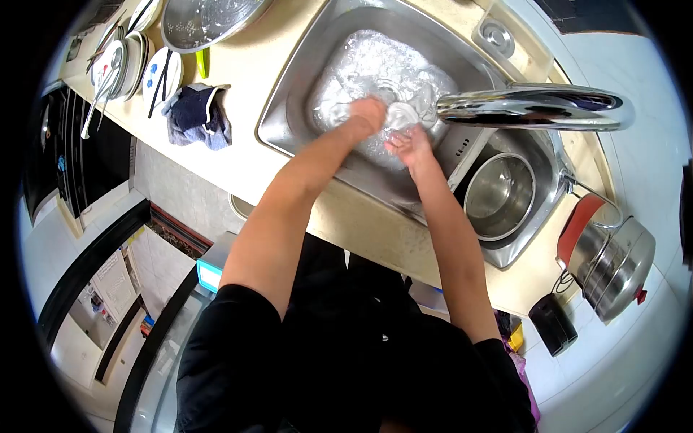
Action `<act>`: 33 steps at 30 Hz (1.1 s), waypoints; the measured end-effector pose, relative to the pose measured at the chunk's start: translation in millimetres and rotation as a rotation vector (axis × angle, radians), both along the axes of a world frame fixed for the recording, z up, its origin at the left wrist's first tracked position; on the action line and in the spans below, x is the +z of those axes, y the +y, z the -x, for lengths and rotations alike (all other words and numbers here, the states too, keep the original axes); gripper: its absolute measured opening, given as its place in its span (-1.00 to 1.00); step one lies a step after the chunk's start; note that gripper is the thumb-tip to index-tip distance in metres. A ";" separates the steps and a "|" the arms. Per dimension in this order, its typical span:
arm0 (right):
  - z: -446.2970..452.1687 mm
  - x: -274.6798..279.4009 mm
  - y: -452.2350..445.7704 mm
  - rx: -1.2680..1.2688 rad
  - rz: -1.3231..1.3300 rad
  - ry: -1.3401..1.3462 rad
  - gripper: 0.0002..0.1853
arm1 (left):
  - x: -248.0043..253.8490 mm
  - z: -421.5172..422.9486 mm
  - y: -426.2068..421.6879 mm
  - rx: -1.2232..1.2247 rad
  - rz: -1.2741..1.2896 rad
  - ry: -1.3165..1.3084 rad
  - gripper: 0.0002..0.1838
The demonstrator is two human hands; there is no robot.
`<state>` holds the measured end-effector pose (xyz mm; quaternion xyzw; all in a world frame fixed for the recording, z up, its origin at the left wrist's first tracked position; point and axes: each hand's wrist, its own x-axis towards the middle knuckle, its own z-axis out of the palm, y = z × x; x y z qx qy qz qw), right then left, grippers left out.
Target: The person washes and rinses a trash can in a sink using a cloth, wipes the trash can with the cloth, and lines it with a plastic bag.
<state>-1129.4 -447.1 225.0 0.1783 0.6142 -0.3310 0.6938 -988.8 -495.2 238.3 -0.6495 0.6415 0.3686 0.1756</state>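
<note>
Both hands are over the larger basin of a steel sink, which holds bubbling, splashing water. My left hand reaches into the water, its fingers smeared and partly hidden by froth. To its right, my right hand is half turned up, with fingers apart and wet, and nothing shows in it. Between the hands lies a whitish round patch; I cannot tell whether it is a dish or foam. The chrome faucet reaches over the basin from the right.
A steel pot sits in the smaller basin at right. On the left counter are a large metal bowl, stacked plates with chopsticks and spoons, and a dark blue cloth. A steel steamer pot stands at far right.
</note>
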 end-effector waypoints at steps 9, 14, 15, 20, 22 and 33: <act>-2.2 8.2 -29.9 0.130 0.450 -0.317 -0.44 | 70.0 68.0 41.7 -0.015 0.714 0.491 -0.72; -14.6 11.4 -8.3 0.174 0.314 -0.049 -0.51 | -2.5 -22.9 -15.0 0.066 0.590 0.128 -0.76; -8.9 10.9 0.7 0.101 0.400 -0.006 -0.53 | -7.7 -43.7 -18.4 0.012 0.509 0.036 -0.78; 30.8 -0.9 44.9 -0.105 -0.044 0.232 -0.40 | -21.0 -82.8 -38.1 0.024 0.494 -0.129 -0.50; 13.7 23.4 42.3 -0.021 -0.076 0.241 -0.37 | -7.9 -50.3 -24.9 0.391 0.576 -0.160 -0.47; 14.1 16.0 -17.3 0.032 0.328 -0.482 -0.35 | 63.1 82.4 50.7 0.366 0.522 0.568 -0.70</act>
